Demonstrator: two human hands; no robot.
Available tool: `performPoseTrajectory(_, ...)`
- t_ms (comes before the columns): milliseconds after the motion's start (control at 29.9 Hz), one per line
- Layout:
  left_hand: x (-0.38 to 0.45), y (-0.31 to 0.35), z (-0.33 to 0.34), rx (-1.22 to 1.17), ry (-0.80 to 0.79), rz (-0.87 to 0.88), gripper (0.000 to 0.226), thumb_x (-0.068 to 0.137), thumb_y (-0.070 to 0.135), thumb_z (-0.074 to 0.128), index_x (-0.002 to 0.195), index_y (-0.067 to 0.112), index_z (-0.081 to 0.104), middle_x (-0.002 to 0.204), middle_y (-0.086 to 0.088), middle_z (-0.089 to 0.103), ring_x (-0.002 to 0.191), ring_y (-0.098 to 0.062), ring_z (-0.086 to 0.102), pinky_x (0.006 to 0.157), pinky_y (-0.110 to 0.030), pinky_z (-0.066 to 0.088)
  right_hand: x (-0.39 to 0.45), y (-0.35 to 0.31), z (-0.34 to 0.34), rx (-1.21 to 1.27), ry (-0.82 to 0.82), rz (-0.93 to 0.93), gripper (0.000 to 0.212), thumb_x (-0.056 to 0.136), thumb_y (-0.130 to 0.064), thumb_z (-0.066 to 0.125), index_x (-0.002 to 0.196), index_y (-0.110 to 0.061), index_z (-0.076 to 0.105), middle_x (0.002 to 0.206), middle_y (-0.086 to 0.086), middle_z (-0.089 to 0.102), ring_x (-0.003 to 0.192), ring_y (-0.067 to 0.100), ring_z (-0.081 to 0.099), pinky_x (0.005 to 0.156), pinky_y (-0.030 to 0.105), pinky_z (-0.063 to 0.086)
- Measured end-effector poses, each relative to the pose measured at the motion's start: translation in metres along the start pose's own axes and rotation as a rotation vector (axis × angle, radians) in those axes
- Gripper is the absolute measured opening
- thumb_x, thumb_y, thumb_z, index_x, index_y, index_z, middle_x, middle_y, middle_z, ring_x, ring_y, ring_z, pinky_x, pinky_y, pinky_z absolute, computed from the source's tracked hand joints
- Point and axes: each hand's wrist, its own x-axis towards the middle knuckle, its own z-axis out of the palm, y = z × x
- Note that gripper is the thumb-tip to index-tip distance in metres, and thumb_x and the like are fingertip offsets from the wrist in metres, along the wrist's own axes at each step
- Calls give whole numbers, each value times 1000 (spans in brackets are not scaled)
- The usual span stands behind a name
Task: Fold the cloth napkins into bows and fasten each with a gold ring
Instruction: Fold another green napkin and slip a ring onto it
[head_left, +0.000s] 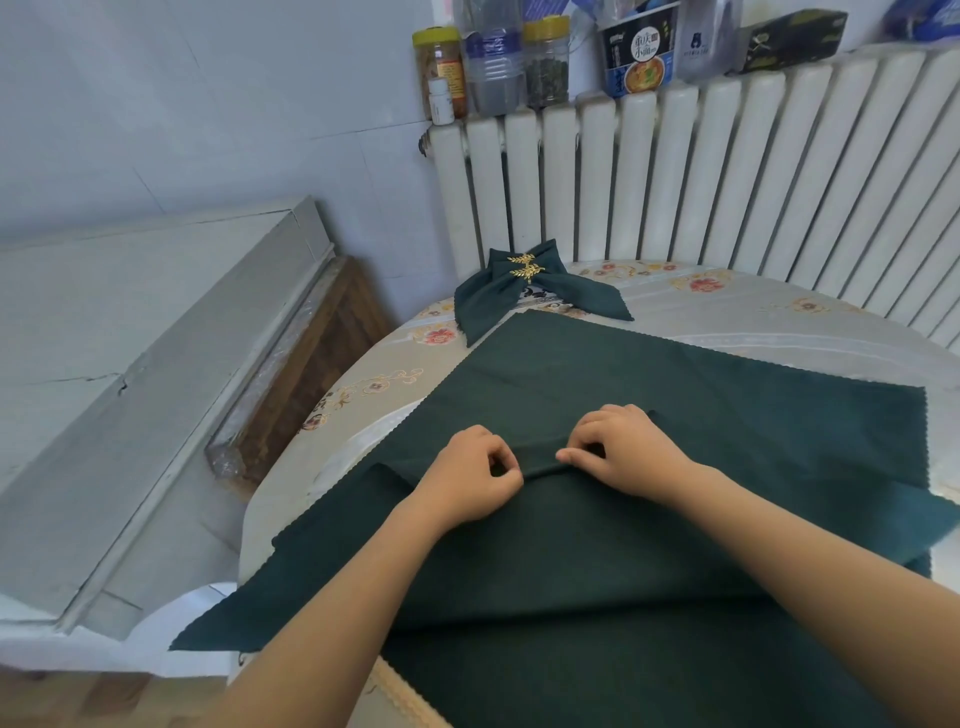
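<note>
Left hand (475, 475): we pinch the green napkin's (675, 395) fold.
Right hand (621, 449): pinching the same fold, just beside.
Finished bow (524, 291): beyond napkin, gold ring (527, 266) on.

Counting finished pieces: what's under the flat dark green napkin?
Under the flat dark green napkin lies the floral tablecloth; one tail of the gold-ringed green bow may tuck beneath. Anything else is covered.
</note>
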Motion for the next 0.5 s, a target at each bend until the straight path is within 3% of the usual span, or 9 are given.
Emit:
performPoseTrajectory(67,1,-1,2,-3,50,-39,15,86,33,64,75,22,63,87,8,51,86,-10,52,74,-20,37,2,0,0,53,-13,77,30,90,-46,55,87,-20,71,102,-8,63,101,15,53,87,28,36)
performPoseTrajectory(134,3,0,4,49,90,-52,14,83,34,69,78,22,66,95,6,50,98,-12,49,82,-21,33,5,-2,1,47,-1,149,23,85,-44,62,89,-22,68,109,-6,58,107,17,48,91,30,35)
performPoseTrajectory(234,7,2,3,143,100,-101,20,80,39,71,91,26,60,110,6,51,110,-14,42,89,-27,25,9,-7,1,5,-51,250,45,83,-45,65,122,-28,52,126,-4,49,120,20,39,99,33,28)
performPoseTrajectory(301,10,3,1,146,89,-154,34,79,42,72,103,26,55,113,6,54,112,-14,46,90,-30,25,11,-9,-2,-49,-110,281,52,84,-48,62,130,-30,46,127,-3,50,123,21,39,101,36,26)
performPoseTrajectory(367,11,7,-1,172,72,-165,38,79,43,71,110,27,55,114,7,58,113,-15,48,89,-30,24,12,-12,-5,-123,-114,265,43,84,-49,61,122,-30,55,121,-1,52,119,21,41,100,35,26)
performPoseTrajectory(501,3,15,-2,356,161,-37,21,82,37,67,98,24,63,102,4,57,105,-16,49,87,-29,24,-1,-21,-7,-156,38,171,27,84,-42,63,105,-25,61,109,-3,51,109,20,43,95,32,27)
